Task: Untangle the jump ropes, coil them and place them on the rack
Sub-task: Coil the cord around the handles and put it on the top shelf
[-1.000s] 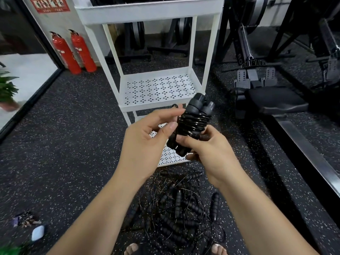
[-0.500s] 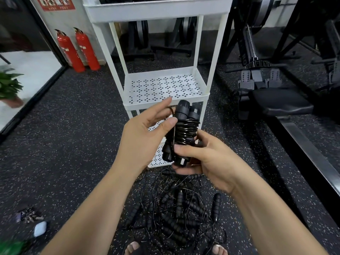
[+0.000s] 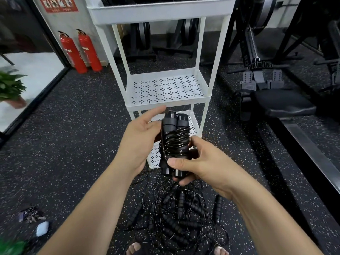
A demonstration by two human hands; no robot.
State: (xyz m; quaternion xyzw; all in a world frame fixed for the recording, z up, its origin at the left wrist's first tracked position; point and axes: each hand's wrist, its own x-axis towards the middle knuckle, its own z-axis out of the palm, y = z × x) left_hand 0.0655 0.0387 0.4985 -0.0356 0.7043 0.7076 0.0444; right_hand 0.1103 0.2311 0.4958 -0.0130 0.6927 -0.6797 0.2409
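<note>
- The rack (image 3: 185, 102) stood straight ahead, its middle shelf just beyond the bundle.
- The tangle (image 3: 180, 214) lay below the hands.
- The bundle (image 3: 174, 142) stood upright between both hands, cord wound round its paired handles.
- The right hand (image 3: 200, 162) clamped its lower end; the left hand (image 3: 139, 142), fingers straight, steadied its side.

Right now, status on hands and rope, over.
Right hand grips coiled jump rope low; left hand flat against its side. Not yet on white rack. Tangled jump ropes on floor below; nothing seen blocking the rack.
</note>
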